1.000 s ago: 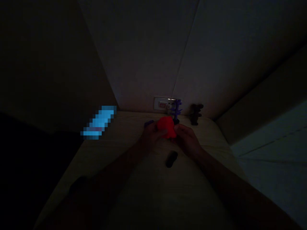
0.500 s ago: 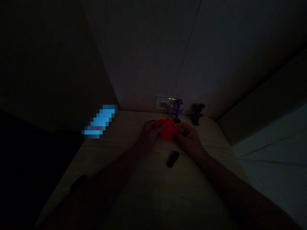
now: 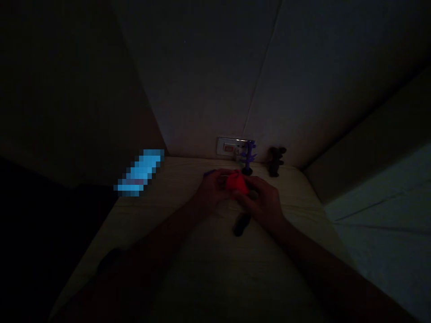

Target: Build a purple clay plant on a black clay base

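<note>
Over the far part of the wooden table, both hands hold a bright red piece (image 3: 236, 183), too dim around it to tell its kind. My left hand (image 3: 212, 190) grips it from the left with bent fingers. From the right, my right hand (image 3: 264, 199) holds it, thumb in front and fingers behind. A small dark oblong object (image 3: 241, 224) lies on the table just below the hands. Right behind the red piece stands a purple stalk-like piece (image 3: 249, 154) with side prongs on a dark base. A bit of purple (image 3: 210, 172) shows behind the left hand.
A dark knobbly figure (image 3: 276, 161) stands by the wall at the right. A wall socket with a red switch (image 3: 229, 147) is behind the purple stalk. At the left glows a pixelated blue screen (image 3: 141, 172). A dark object (image 3: 110, 259) lies beside my left forearm.
The red piece, earlier spread wide and lobed between my fingertips, now shows smaller and more bunched or turned. My right hand has closed further round it. The standing objects have stayed put.
</note>
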A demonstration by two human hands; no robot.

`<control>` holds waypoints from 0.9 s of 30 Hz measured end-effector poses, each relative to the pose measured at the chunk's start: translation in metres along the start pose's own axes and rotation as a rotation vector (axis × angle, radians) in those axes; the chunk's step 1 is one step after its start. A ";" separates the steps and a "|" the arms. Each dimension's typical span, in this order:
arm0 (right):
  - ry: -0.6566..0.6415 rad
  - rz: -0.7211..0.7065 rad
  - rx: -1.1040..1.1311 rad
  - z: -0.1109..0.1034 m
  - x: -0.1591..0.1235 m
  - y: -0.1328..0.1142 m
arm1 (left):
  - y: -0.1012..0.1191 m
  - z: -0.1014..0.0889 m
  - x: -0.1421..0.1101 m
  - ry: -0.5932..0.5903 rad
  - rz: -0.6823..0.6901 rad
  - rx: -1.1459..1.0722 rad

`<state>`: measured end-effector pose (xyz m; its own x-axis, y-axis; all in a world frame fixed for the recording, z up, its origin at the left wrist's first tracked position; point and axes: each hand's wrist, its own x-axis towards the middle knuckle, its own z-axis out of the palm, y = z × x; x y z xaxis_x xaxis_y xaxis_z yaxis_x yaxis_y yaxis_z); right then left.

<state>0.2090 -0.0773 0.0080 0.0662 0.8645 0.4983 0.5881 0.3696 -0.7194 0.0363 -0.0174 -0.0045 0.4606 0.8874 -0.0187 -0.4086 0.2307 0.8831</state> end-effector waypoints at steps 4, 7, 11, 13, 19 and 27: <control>-0.022 -0.013 0.015 0.001 -0.001 0.007 | 0.001 -0.004 0.002 -0.077 -0.050 -0.093; -0.027 -0.056 -0.029 0.000 0.000 0.011 | 0.001 0.000 0.000 -0.053 0.013 -0.063; -0.068 -0.174 -0.072 -0.003 0.002 0.012 | -0.002 0.014 -0.009 0.034 0.213 0.240; -0.094 -0.214 -0.080 -0.005 0.003 0.011 | -0.001 0.019 -0.014 0.053 0.310 0.388; -0.143 -0.203 -0.083 -0.009 0.005 0.006 | 0.009 0.015 -0.016 0.135 0.499 0.792; -0.086 0.078 0.035 -0.001 0.000 0.000 | 0.008 0.011 -0.012 0.151 0.413 0.661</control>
<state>0.2096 -0.0773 0.0086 0.0398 0.9165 0.3980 0.5554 0.3108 -0.7713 0.0359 -0.0305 0.0081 0.2423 0.9051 0.3495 0.0511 -0.3716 0.9270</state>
